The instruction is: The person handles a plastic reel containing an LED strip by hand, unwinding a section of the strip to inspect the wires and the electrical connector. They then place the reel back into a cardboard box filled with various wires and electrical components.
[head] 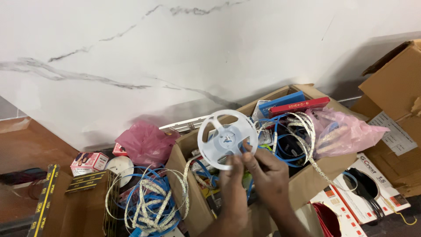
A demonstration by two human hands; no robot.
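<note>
An empty white plastic reel (226,139) with spoke cut-outs is held up above an open cardboard box (193,197). My left hand (232,184) grips its lower edge from below. My right hand (268,171) pinches the reel's lower right rim, fingers beside the left hand's. The box is stuffed with tangled white LED strip (307,131), blue cable and small packages.
A loose coil of white strip and blue wire (151,202) lies left of the box. Pink plastic bags (147,142) (346,131), a red and blue flat pack (298,105), small printed cartons (87,162), a brown box (397,105) at right and a white marbled wall (175,52) surround it.
</note>
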